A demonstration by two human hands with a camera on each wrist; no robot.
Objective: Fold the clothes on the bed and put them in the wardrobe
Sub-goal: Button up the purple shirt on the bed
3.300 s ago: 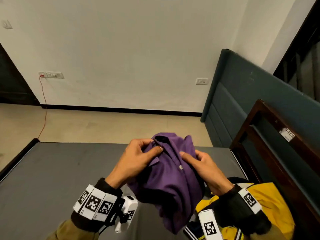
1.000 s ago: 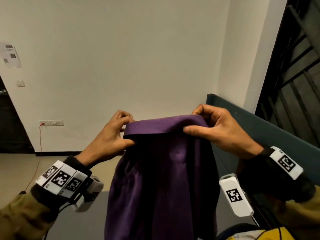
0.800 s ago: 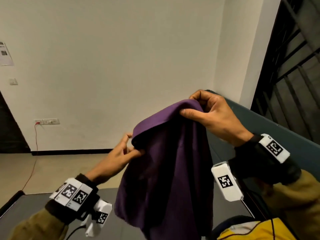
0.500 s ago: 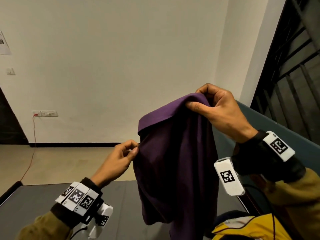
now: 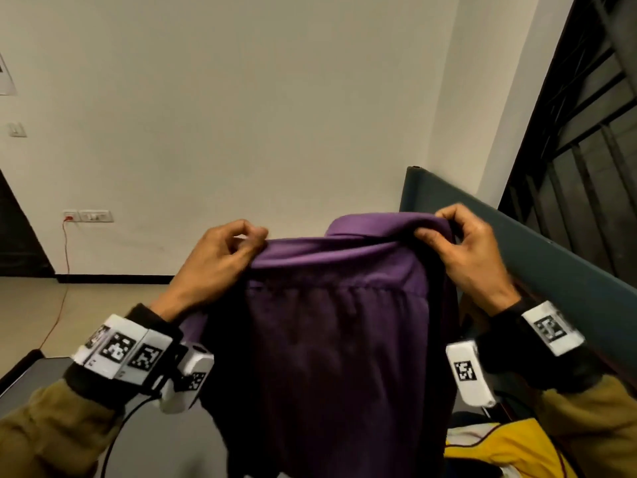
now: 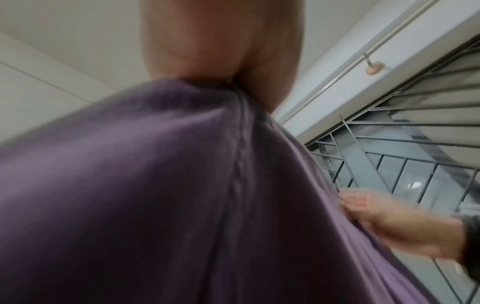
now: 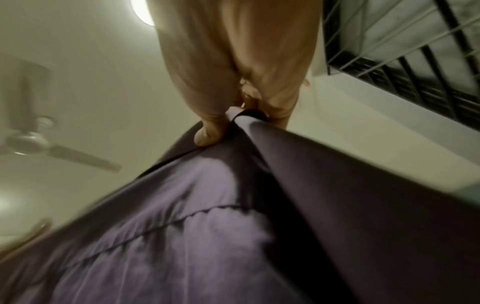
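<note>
A person is holding a purple shirt up at chest height in front of a white wall, the garment hanging down over a grey bed. The left hand is pinching the top edge of the shirt at its left shoulder, thumb and fingers curled tight on the cloth. The right hand is gripping the opposite shoulder beside the collar, thumb pressing on the near side and fingers hooking over the far side. Between the two hands the top edge is stretching nearly level, with a stitched seam running across just below it. In the blurred right wrist view the cloth appears to be bunching into a fold between thumb and fingers. A yellow garment is lying on the bed at lower right, just beside the hanging shirt. A dark teal headboard is running along the right, behind the right hand, with a barred window above it. Both wrists are wearing white tagged bands.
</note>
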